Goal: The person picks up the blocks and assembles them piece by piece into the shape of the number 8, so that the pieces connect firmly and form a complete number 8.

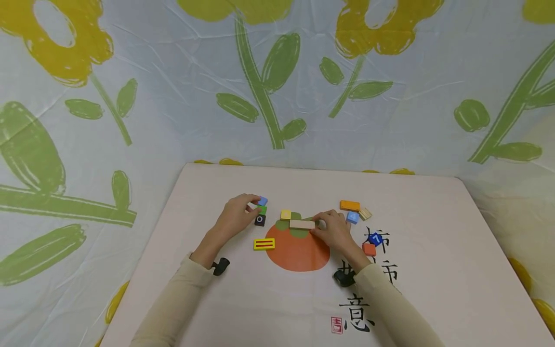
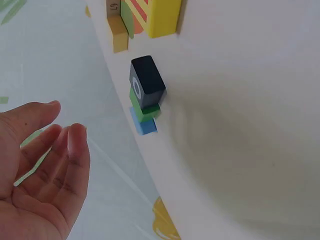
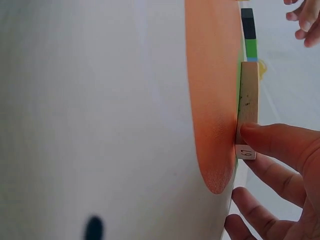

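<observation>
Remotely, I watched the right hand (image 1: 336, 231) pinch the plank (image 1: 302, 224) by one end, roughly midway between the desk (image 1: 416, 202) sides' edges; the left hand (image 1: 234, 214), fingers relaxed, hung beside the blue block (image 1: 262, 201), green block (image 1: 262, 210) and black block (image 1: 259, 220).

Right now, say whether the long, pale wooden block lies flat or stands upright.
Flat: the block stretches sideways over printed green leaves, the right hand pinching one end.
</observation>
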Action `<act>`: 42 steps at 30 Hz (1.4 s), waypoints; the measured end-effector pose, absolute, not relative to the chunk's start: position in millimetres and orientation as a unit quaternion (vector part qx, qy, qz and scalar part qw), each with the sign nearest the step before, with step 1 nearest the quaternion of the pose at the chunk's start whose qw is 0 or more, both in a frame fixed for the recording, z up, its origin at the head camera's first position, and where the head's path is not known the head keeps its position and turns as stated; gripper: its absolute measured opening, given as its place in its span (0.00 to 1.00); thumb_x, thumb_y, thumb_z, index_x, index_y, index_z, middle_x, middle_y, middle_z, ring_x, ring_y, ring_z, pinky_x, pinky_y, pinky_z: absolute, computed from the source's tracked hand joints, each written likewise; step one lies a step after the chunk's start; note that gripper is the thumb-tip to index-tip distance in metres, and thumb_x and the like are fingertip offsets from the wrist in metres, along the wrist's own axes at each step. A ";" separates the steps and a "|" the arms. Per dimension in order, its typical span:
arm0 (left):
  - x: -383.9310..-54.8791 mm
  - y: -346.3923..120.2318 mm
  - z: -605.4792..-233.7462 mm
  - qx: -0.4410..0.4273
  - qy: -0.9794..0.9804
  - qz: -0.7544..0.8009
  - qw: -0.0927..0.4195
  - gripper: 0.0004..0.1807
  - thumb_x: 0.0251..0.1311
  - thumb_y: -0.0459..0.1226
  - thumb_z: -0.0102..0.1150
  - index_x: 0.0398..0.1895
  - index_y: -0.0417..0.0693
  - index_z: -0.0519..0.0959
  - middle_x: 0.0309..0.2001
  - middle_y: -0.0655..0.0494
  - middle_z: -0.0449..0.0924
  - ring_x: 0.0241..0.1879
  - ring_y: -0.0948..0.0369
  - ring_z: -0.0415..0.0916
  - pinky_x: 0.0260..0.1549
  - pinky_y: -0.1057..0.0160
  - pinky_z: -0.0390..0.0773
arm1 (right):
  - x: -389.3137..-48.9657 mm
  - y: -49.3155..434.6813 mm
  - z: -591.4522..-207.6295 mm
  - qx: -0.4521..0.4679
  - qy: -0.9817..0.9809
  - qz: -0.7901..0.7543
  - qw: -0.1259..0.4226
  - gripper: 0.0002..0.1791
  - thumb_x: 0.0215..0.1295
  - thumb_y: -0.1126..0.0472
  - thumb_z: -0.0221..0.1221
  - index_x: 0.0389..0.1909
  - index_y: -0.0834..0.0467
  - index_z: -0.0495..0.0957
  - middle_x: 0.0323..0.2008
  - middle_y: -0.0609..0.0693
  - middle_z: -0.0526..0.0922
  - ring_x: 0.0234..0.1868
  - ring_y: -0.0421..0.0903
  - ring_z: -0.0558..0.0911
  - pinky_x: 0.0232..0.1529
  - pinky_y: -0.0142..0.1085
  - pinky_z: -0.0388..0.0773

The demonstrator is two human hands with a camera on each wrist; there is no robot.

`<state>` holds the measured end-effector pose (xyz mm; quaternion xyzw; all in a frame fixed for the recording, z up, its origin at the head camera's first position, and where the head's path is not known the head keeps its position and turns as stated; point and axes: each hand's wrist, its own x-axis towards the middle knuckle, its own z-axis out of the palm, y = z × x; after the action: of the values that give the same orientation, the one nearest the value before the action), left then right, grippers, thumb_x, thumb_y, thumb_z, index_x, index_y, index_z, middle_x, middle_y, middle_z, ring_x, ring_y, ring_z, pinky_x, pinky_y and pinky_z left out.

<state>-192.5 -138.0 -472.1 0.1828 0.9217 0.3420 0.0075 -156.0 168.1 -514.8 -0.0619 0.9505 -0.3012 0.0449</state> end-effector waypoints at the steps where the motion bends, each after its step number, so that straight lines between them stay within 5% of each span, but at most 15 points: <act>1: -191.8 -139.9 -472.8 0.182 0.921 0.343 0.004 0.19 0.65 0.38 0.65 0.57 0.42 0.81 0.49 0.52 0.82 0.37 0.59 0.80 0.32 0.62 0.80 | -156.1 168.3 -515.4 -0.061 0.950 -0.301 0.045 0.16 0.63 0.53 0.69 0.49 0.53 0.85 0.52 0.57 0.76 0.53 0.59 0.69 0.47 0.57 0.61; 25: -198.3 -158.6 -505.4 0.161 0.929 0.312 0.120 0.20 0.61 0.41 0.69 0.55 0.46 0.81 0.50 0.53 0.80 0.45 0.56 0.77 0.45 0.55 0.78 | -157.2 167.7 -517.6 -0.062 0.951 -0.300 0.045 0.16 0.62 0.53 0.70 0.49 0.51 0.85 0.53 0.57 0.76 0.53 0.59 0.69 0.47 0.57 0.61; 42: -201.9 -159.4 -509.7 0.174 0.928 0.301 0.133 0.20 0.59 0.39 0.71 0.54 0.47 0.81 0.48 0.57 0.81 0.44 0.57 0.75 0.44 0.56 0.76 | -157.1 167.8 -516.6 -0.065 0.951 -0.299 0.041 0.15 0.61 0.53 0.70 0.48 0.51 0.85 0.53 0.58 0.76 0.51 0.59 0.70 0.47 0.57 0.61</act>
<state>-201.9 -159.4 -509.7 0.1744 0.9282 0.3006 0.1327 -157.1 167.8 -516.6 -0.0653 0.9510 -0.2994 0.0407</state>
